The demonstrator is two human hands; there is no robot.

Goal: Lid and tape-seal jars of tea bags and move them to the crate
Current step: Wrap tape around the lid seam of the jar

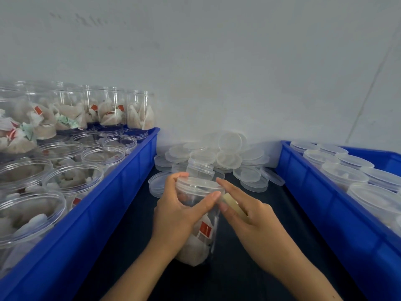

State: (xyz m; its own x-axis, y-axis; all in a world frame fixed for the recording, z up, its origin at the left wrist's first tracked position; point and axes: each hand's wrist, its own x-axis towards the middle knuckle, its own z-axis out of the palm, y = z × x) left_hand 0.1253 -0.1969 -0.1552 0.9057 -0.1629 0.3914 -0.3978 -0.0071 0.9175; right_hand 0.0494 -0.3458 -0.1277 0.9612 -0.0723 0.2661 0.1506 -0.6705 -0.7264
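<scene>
A clear jar of tea bags stands on the dark table between two blue crates, with a clear lid on top. My left hand grips the jar just under the lid, thumb across its front. My right hand holds a roll of yellowish tape against the jar's right side, index finger stretched along the lid's rim. The tape roll is mostly hidden in my palm.
The left blue crate holds several open jars of tea bags, some stacked. The right blue crate holds several lidded jars. A heap of loose clear lids lies at the back against the white wall.
</scene>
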